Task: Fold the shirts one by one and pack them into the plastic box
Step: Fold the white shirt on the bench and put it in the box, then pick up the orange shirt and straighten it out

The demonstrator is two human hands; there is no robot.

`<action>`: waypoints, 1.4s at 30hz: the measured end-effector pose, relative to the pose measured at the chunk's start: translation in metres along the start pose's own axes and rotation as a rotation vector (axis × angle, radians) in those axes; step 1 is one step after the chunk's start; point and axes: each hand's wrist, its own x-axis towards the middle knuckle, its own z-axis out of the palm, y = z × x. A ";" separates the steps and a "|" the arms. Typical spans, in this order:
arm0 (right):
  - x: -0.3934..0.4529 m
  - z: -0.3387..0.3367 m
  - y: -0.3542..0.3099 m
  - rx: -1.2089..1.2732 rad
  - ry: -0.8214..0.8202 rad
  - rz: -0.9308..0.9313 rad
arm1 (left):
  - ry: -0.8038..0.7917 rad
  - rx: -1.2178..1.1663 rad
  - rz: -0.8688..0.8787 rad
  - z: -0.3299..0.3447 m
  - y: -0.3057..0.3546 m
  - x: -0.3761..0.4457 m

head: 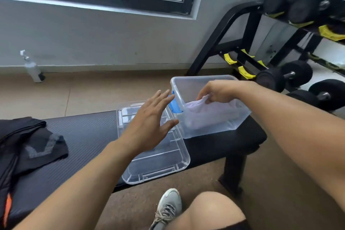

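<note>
A clear plastic box [194, 130] with a blue latch stands at the right end of a black bench. Inside it lies a folded pale lilac shirt [209, 115]. My right hand [217, 92] reaches down into the box and pinches the shirt's upper edge. My left hand [152, 121] hovers open, fingers spread, just left of the box and above the clear lid [158, 166], which lies flat on the bench. A heap of black shirts [28, 144] with grey and orange marks lies at the bench's left end.
The black padded bench [84, 136] runs from left to right, its leg at the right. A dumbbell rack [280, 43] stands behind the box at the right. A white spray bottle [32, 69] sits by the wall. My knee and grey shoe [168, 209] are below.
</note>
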 end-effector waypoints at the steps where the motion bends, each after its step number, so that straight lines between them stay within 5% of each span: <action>1: 0.006 0.001 -0.002 -0.027 -0.050 -0.007 | -0.009 -0.003 0.000 0.001 0.000 0.001; 7: 0.046 0.012 -0.014 -0.082 -0.210 0.005 | 0.000 -0.013 -0.012 0.003 -0.005 0.005; 16: 0.059 0.018 -0.013 0.039 0.197 0.082 | -0.002 -0.002 -0.060 0.000 -0.007 0.005; 21: 0.056 0.033 -0.021 -0.008 -0.215 0.086 | -0.002 0.004 -0.096 -0.003 -0.008 0.003; 24: 0.053 0.033 -0.022 -0.045 -0.257 0.113 | 0.012 0.007 -0.118 -0.010 -0.009 -0.001; 27: 0.043 0.006 -0.033 -0.053 -0.112 0.131 | 0.026 0.023 -0.167 -0.021 -0.018 -0.012; 30: 0.026 -0.028 -0.060 -0.194 0.293 0.127 | 0.018 0.080 -0.240 -0.038 -0.031 -0.032; 34: 0.013 -0.039 -0.133 -0.028 0.652 -0.102 | -0.017 0.157 -0.362 -0.066 -0.046 -0.072; 38: -0.005 -0.010 -0.226 0.176 0.601 -0.475 | 0.037 0.215 -0.518 -0.104 -0.062 -0.116; 42: 0.000 0.037 -0.300 0.253 0.467 -0.638 | 0.264 0.329 -0.664 -0.127 -0.091 -0.177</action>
